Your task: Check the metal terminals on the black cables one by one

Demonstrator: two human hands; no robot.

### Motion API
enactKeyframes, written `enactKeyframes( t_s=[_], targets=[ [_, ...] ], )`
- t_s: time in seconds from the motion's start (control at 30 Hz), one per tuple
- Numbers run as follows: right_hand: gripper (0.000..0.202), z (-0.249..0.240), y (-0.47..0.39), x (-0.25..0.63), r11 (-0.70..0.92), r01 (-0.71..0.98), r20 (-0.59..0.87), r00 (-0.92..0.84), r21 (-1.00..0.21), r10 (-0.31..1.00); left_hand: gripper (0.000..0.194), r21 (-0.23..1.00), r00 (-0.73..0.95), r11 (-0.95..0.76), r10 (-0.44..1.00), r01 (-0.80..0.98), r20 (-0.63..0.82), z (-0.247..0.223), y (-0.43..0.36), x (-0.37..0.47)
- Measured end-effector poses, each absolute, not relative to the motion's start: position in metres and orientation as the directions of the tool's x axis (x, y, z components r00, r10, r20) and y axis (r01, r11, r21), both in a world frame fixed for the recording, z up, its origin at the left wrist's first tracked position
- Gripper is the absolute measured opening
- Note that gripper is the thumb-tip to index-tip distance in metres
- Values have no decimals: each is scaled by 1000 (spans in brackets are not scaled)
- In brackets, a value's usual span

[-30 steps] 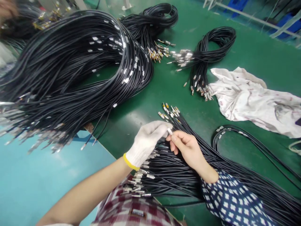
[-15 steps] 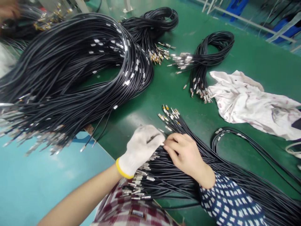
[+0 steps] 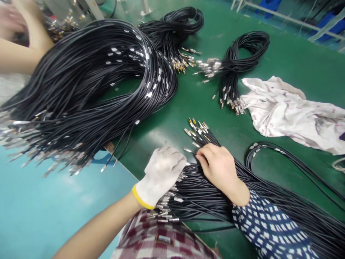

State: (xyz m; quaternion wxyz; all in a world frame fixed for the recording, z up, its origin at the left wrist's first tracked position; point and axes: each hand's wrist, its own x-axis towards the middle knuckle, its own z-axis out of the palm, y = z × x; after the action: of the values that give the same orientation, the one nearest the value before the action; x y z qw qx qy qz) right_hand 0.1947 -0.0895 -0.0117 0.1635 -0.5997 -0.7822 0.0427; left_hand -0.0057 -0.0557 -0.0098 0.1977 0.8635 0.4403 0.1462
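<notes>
My left hand (image 3: 165, 172), in a white glove with a yellow cuff, is closed at the metal-tipped ends of a spread of black cables (image 3: 205, 187); what its fingers hold is hidden. Bare and with curled fingers, my right hand (image 3: 218, 167) pinches at a black cable whose silvery tip points up-left. Behind it lie more cable ends (image 3: 199, 131), some with yellow parts. The cables run under my right forearm toward the lower right.
A large looped cable bundle (image 3: 107, 72) covers the left, its tips over the table edge. Smaller coils (image 3: 185, 21) (image 3: 248, 50) lie behind, a crumpled white cloth (image 3: 291, 108) at the right. Another person's arm (image 3: 21, 54) shows at the upper left.
My hands have moved slightly apart; the right one has shifted right and up toward the farther cable ends. The other person's arm has come further into view.
</notes>
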Motion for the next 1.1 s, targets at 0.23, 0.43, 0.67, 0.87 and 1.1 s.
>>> enactKeyframes(
  t_s=[0.23, 0.43, 0.67, 0.87, 1.1],
  targets=[
    [13, -11, -99, 200, 329, 880, 323, -219, -343, 921, 21, 826, 330, -84, 935, 558, -128, 2, -42, 1],
    [11, -13, -98, 201, 357, 845, 335, -228, -398, 914, 19, 852, 314, 43, 919, 522, -239, 4, -38, 8],
    [14, -13, -98, 201, 345, 830, 314, -218, -439, 924, 20, 862, 333, 30, 915, 506, -226, 2, -37, 7],
    [20, -11, -93, 207, 400, 765, 212, -340, -504, 916, 20, 817, 349, -176, 937, 549, -33, -7, -40, 6],
    [15, -10, -86, 212, 220, 971, 252, -190, -97, 949, 28, 386, 760, -720, 646, 576, 72, -13, -50, 5]
  ],
)
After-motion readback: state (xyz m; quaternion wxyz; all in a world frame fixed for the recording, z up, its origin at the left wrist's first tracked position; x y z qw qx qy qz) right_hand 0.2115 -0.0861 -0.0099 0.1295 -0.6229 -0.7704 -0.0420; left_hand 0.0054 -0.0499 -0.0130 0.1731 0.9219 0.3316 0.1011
